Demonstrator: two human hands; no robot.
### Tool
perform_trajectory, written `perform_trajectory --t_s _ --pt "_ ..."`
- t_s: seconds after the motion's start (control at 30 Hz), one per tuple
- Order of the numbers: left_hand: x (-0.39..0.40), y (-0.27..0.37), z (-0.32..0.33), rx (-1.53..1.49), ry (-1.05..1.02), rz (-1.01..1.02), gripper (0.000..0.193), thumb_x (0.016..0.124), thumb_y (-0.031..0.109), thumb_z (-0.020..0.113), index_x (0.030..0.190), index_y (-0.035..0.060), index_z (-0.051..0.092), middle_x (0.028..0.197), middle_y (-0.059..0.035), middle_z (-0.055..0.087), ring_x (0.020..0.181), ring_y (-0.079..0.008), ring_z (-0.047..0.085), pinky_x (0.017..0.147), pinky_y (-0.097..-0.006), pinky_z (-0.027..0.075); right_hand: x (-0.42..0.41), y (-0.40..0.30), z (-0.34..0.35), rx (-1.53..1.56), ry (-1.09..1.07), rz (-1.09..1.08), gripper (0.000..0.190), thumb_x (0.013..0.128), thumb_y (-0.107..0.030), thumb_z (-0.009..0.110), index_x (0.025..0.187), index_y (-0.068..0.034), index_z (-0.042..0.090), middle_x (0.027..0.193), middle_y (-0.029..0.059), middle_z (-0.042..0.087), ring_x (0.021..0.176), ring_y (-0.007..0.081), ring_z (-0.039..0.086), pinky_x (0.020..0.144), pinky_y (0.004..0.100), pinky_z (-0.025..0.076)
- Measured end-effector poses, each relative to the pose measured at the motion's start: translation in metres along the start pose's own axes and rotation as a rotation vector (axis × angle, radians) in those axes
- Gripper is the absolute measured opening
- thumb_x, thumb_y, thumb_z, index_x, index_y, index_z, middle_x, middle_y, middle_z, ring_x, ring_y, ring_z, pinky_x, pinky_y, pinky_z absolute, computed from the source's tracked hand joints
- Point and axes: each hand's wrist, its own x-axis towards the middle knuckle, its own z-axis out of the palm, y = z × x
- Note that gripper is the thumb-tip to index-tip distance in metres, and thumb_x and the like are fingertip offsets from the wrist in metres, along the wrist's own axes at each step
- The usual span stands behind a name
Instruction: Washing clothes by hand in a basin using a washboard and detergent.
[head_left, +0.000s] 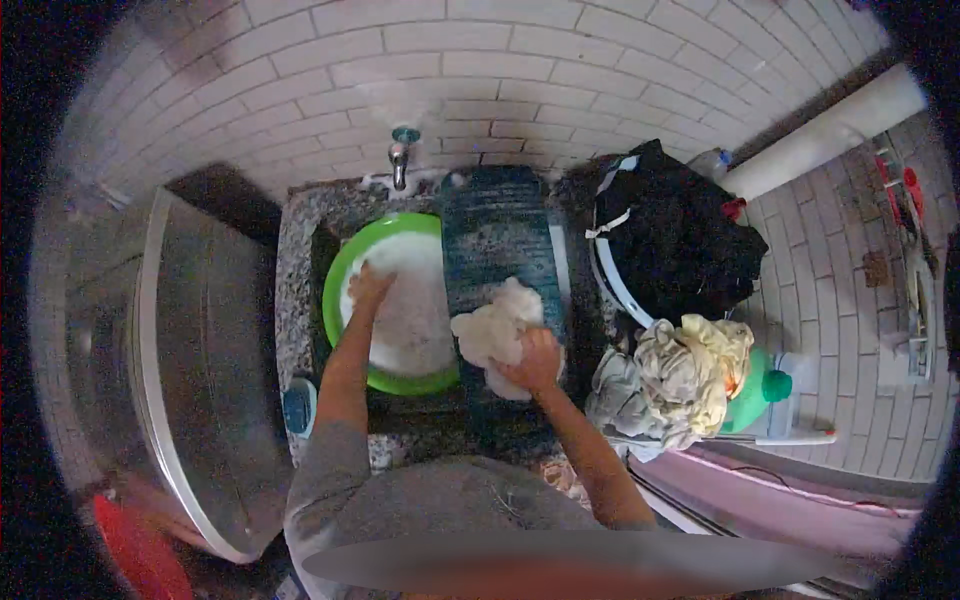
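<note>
A green basin (335, 281) of foamy water sits in the stone sink. My left hand (370, 286) is at the foam in its left part, fingers spread, with nothing seen in them. Right of the basin lies a dark green ridged washboard (499, 217), its left edge over the basin's rim. My right hand (537, 360) rests on a bunched, wet-looking whitish cloth (491, 326) on the board; some of its fingers are hidden in the cloth. Above the basin a metal tap (399, 169) sticks out of the wall.
To the right, black cloth (675, 232) fills a white-rimmed container (619, 285). Nearer me lie crumpled pale clothes (667, 379) beside a green bottle (754, 390). A blue-and-white brush or similar item (299, 407) rests on the sink's left edge (296, 300). A large appliance (210, 360) stands at left.
</note>
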Motion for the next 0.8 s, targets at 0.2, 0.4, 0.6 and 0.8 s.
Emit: perform_trajectory --t_s 0.2,0.4,0.6,0.8 --pt "0.076 -0.103 0.104 0.34 -0.102 0.189 0.096 0.063 0.068 0.051 0.136 0.0183 0.013 0.136 -0.0212 0.018 0.127 -0.0378 0.009 0.098 -0.0571 0.007 0.01 -0.016 0.003 0.125 0.002 -0.121 0.069 0.057 -0.053 0.066 0.102 -0.003 0.051 0.088 0.011 0.048 0.083 0.03 0.046 0.069 0.0405 0.038" --pt "-0.038 -0.006 0.159 -0.096 -0.004 0.105 0.058 0.075 0.041 0.048 0.125 0.0147 0.038 0.132 -0.0125 0.032 0.123 -0.0356 0.024 0.097 -0.0573 0.013 0.01 -0.008 -0.001 0.031 -0.144 0.011 0.068 0.058 -0.052 0.066 0.101 -0.003 0.051 0.088 0.0113 0.05 0.082 0.0298 0.047 0.07 0.0402 0.038" --pt "-0.077 -0.006 0.066 0.267 -0.398 0.481 0.051 0.073 0.023 0.054 0.122 0.0122 0.042 0.125 -0.0142 0.04 0.11 -0.0299 0.044 0.088 -0.0447 0.036 0.003 0.0 0.01 0.073 0.033 -0.095 0.065 0.058 -0.048 0.067 0.1 -0.001 0.052 0.089 0.0145 0.052 0.082 0.0316 0.049 0.069 0.0401 0.039" --pt "-0.089 -0.043 0.001 -0.683 -0.271 0.189 0.044 0.067 0.014 0.058 0.109 0.0047 0.05 0.101 -0.0099 0.056 0.087 -0.0199 0.055 0.073 -0.0326 0.045 0.002 -0.006 0.006 0.077 0.12 -0.133 0.061 0.059 -0.046 0.067 0.097 0.0 0.053 0.091 0.0152 0.052 0.085 0.0322 0.049 0.073 0.0408 0.04"
